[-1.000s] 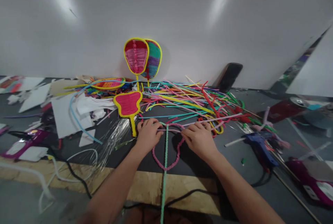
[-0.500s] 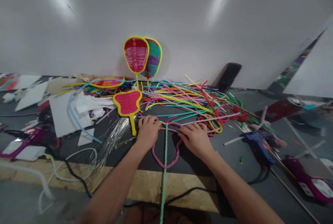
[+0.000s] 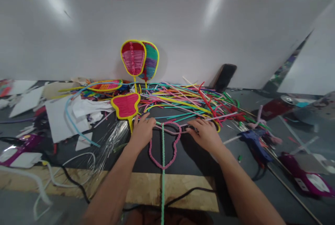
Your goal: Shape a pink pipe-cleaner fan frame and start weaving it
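Observation:
A pink twisted pipe-cleaner frame (image 3: 175, 152) lies on the dark tabletop, with a mint-green twisted stem (image 3: 163, 186) running up its middle and down toward me. My left hand (image 3: 142, 131) is closed over the frame's upper left edge, its thumb and fingers pinched there. To the right of the frame, my right hand (image 3: 205, 135) pinches a pale pink pipe cleaner (image 3: 184, 132) that stretches across the frame's top. Both fingertips partly hide what they grip. Beside my left hand lies a small pink fan (image 3: 127, 105) with a yellow edge and handle.
Loose coloured pipe cleaners (image 3: 178, 96) are heaped behind my hands. Two finished fans (image 3: 134, 57) and a phone (image 3: 225, 77) lean on the white partition (image 3: 178, 36). A blue glue gun (image 3: 255, 144) and a red can (image 3: 278, 108) are at right; white card (image 3: 65, 117) lies left.
My right hand has moved right, away from the frame's right lobe, drawing the pale pink strand outward. My left hand stays at the upper left edge. The whole view has shifted slightly.

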`<state>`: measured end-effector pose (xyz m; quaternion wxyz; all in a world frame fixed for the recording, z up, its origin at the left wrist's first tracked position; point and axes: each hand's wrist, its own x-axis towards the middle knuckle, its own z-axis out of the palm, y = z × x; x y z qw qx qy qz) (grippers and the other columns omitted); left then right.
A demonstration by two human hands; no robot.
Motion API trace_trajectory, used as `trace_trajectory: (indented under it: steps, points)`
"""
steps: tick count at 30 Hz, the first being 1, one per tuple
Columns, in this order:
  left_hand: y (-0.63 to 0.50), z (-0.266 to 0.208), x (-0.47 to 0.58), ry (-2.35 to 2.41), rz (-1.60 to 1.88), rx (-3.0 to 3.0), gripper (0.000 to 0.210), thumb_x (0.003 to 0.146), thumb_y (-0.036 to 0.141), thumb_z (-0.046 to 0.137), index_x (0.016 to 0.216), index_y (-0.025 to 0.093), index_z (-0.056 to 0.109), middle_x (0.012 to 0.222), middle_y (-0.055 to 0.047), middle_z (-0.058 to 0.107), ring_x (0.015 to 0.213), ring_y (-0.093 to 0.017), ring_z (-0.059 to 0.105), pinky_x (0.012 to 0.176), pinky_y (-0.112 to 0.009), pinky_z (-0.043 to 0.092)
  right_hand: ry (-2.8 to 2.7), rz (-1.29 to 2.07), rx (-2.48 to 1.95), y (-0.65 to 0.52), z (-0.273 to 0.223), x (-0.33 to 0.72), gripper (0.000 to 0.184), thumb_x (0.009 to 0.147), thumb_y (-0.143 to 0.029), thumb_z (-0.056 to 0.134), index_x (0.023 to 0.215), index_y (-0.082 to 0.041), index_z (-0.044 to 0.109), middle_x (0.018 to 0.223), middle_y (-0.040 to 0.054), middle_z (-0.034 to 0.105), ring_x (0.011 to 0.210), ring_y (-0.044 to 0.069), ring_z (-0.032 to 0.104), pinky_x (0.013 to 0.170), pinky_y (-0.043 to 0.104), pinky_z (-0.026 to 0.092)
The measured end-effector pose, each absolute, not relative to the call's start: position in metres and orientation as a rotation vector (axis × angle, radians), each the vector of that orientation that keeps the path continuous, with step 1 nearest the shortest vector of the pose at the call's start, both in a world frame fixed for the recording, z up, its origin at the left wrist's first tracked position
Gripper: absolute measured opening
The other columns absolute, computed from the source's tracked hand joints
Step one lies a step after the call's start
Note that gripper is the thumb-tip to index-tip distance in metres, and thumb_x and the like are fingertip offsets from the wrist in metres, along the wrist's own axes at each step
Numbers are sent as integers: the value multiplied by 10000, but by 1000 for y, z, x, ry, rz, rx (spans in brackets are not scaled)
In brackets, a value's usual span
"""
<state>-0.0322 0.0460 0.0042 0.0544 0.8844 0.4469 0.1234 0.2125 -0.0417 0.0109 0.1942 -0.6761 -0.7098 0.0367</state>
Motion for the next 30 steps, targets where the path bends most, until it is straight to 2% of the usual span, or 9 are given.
trace_trajectory:
  steps: [5, 9, 13, 18, 21, 25, 27, 30]
  points:
    - [49, 3, -36, 1357, 375, 2671, 222, 836, 102, 360, 858, 234, 537, 969, -6, 691, 1262, -216, 389, 1033, -528, 137, -2029, 564, -1896, -47, 15, 244, 231, 802, -395, 573, 963, -253, 658, 777, 10, 681, 694, 169, 602, 609, 271, 386]
    - [50, 0, -35, 1382, 371, 2657, 234, 836, 98, 358, 858, 236, 546, 978, -14, 686, 1247, -215, 403, 1033, -538, 116, -1692, 926, -1723, -48, 12, 262, 239, 758, -389, 607, 887, -198, 667, 748, 20, 658, 652, 151, 574, 588, 262, 405]
    - [47, -3, -33, 1388, 436, 2670, 211, 834, 130, 394, 874, 235, 572, 1143, -51, 610, 1230, -225, 407, 1042, -529, 117, -1237, 1167, -1492, -48, 14, 268, 285, 691, -416, 681, 858, -190, 640, 693, 16, 619, 571, 127, 518, 548, 270, 397]
    - [47, -6, -31, 1386, 449, 2668, 226, 831, 130, 390, 842, 248, 583, 1018, -44, 638, 1143, -220, 454, 1038, -519, 137, -1009, 1275, -1189, -43, 7, 249, 291, 631, -393, 733, 832, -225, 608, 770, 15, 600, 574, 110, 499, 513, 257, 384]
    - [47, -7, -31, 1397, 465, 2649, 231, 837, 132, 376, 838, 253, 573, 976, -26, 660, 1137, -223, 445, 1028, -529, 127, -1157, 1305, -1290, -38, 1, 229, 370, 619, -359, 738, 935, -214, 609, 837, 16, 597, 619, 111, 523, 533, 247, 409]
    - [48, -7, -31, 1408, 497, 2604, 229, 842, 123, 367, 866, 247, 557, 936, -18, 679, 1126, -220, 451, 1015, -529, 131, -1403, 1233, -1388, -34, -1, 211, 348, 667, -357, 689, 955, -180, 603, 843, 20, 617, 692, 130, 556, 646, 276, 447]
    - [48, -6, -30, 1401, 499, 2588, 225, 845, 124, 366, 875, 247, 552, 931, -23, 682, 1103, -216, 468, 1014, -530, 128, -1471, 1174, -1422, -31, 1, 207, 305, 694, -359, 657, 931, -175, 601, 801, 19, 621, 674, 135, 561, 640, 277, 451]
    - [49, -5, -29, 1388, 490, 2569, 218, 854, 132, 361, 872, 252, 542, 933, -23, 681, 1058, -202, 501, 1017, -531, 123, -1580, 1099, -1516, -21, 4, 204, 229, 742, -380, 593, 862, -185, 599, 666, -3, 591, 576, 137, 544, 552, 264, 436]
